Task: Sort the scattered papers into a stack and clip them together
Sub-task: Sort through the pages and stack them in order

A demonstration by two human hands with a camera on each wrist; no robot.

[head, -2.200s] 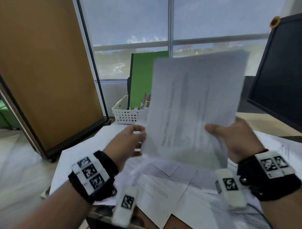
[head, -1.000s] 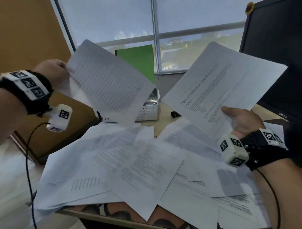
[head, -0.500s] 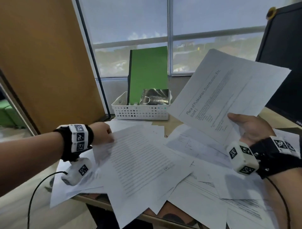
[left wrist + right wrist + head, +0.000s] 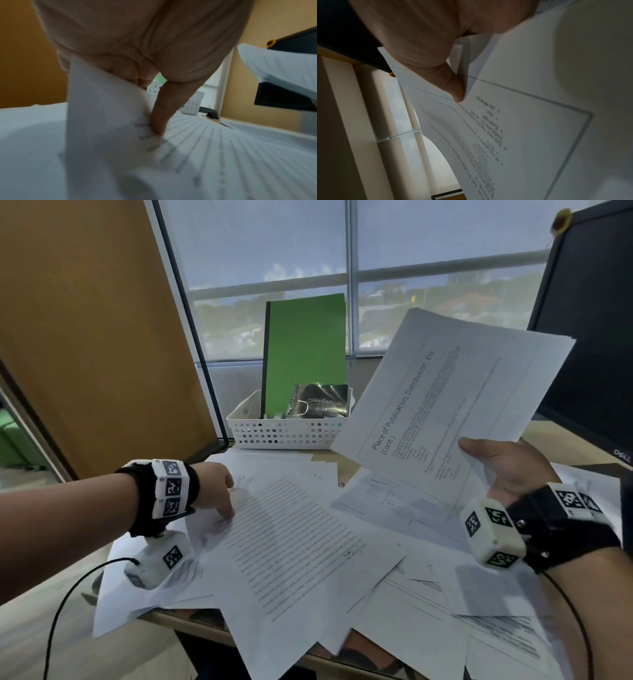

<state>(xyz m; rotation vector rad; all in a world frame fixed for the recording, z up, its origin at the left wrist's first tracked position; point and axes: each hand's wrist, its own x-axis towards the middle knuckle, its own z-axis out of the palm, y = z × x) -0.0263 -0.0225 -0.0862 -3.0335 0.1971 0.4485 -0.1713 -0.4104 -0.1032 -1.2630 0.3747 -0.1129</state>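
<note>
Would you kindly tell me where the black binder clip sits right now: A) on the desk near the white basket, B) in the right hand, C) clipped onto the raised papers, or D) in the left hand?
A: the left wrist view shows the black binder clip resting on the desk beside the white basket, untouched by either hand.

White printed papers [image 4: 301,546] cover your desk, against green, orange-brown and black.

The sheets are white with fine grey-black lines of text; the held sheets [image 4: 445,402] are white with a thin dark border line and black heading. A bright green folder [image 4: 308,350] with a black spine stands in a white basket [image 4: 281,434] patterned with round holes, beside a glossy black notebook [image 4: 320,400]. The partition [image 4: 85,330] is orange-brown. The monitor [image 4: 589,320] is black. Your wristbands [image 4: 171,491] are black with white blocks of black square markers. A small black binder clip [image 4: 212,114] has silvery handles.
</note>
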